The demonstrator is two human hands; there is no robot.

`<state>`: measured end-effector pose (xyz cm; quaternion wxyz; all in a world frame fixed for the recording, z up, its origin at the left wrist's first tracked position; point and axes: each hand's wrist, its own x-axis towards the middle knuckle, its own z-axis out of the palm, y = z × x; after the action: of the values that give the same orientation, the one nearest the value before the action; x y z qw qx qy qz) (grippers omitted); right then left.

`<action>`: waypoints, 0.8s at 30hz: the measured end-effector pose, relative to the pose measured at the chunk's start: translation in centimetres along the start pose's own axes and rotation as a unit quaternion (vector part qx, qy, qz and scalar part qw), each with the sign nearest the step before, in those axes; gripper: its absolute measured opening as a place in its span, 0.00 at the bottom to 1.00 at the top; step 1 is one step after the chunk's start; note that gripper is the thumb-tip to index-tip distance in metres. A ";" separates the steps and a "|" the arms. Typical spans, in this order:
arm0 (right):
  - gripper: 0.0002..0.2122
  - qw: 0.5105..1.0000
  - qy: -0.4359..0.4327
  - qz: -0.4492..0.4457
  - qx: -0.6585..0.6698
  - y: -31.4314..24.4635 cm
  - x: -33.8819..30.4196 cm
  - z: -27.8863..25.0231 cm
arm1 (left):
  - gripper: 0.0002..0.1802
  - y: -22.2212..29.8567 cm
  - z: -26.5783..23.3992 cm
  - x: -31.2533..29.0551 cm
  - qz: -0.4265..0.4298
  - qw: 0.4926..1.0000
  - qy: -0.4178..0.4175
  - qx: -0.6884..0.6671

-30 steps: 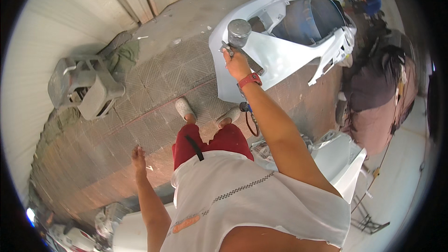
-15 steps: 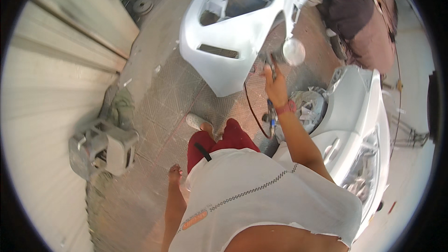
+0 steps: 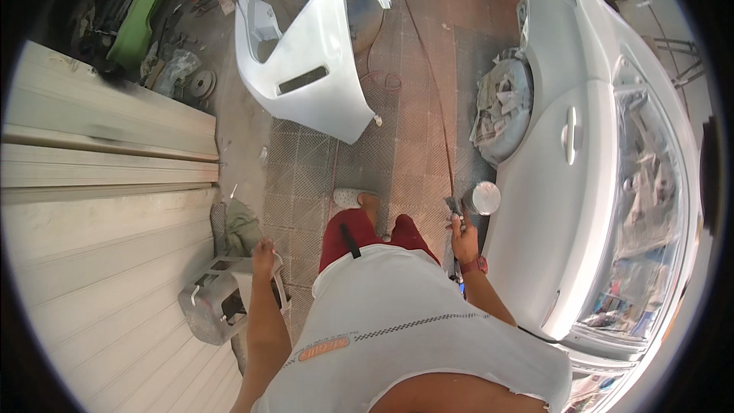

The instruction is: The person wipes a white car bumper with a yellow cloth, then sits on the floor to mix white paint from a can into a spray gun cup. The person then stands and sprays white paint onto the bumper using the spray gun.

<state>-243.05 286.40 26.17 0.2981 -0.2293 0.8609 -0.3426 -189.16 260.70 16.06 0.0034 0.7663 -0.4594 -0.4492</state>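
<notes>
My right hand (image 3: 463, 241) grips a paint spray gun (image 3: 472, 203) with a round metal cup on top, held low beside the side of a white car (image 3: 581, 183). A thin hose (image 3: 428, 84) runs from the gun across the floor. A red watch sits on that wrist. My left hand (image 3: 263, 248) hangs empty at my side with fingers loosely apart, above a grey plastic stool (image 3: 218, 302). A white car bumper (image 3: 313, 38) stands ahead on the tiled floor.
The car's wheel (image 3: 501, 103) and windows are masked with newspaper. A corrugated shutter wall (image 3: 99, 214) fills the left. A green car part (image 3: 141, 19) and scattered junk lie at the far left. A cloth (image 3: 241, 226) lies by the stool.
My view has swung right. My right hand has dropped with the spray gun from the white bumper down to the side of the car.
</notes>
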 end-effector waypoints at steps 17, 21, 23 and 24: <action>0.31 0.982 0.039 -0.019 0.183 -9.5 8.7 5.2 | 0.30 -12.3 -0.4 -7.6 0.063 0.964 -0.192 0.170; 0.33 0.974 0.010 0.045 0.223 -16.4 15.6 11.3 | 0.28 -14.8 -6.9 -4.0 0.076 0.972 -0.154 0.162; 0.35 0.974 0.077 0.029 0.213 -19.3 18.5 14.8 | 0.27 -15.9 -10.4 -2.2 0.021 0.967 -0.159 0.197; 0.36 0.964 0.072 0.020 0.255 -20.8 19.5 16.6 | 0.27 -16.6 -12.3 -1.8 0.027 0.977 -0.150 0.150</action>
<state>-241.93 253.50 24.63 0.2909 -0.1031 0.7687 -0.5602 -169.35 266.59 17.68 -0.1684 0.6691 -0.5372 -0.4851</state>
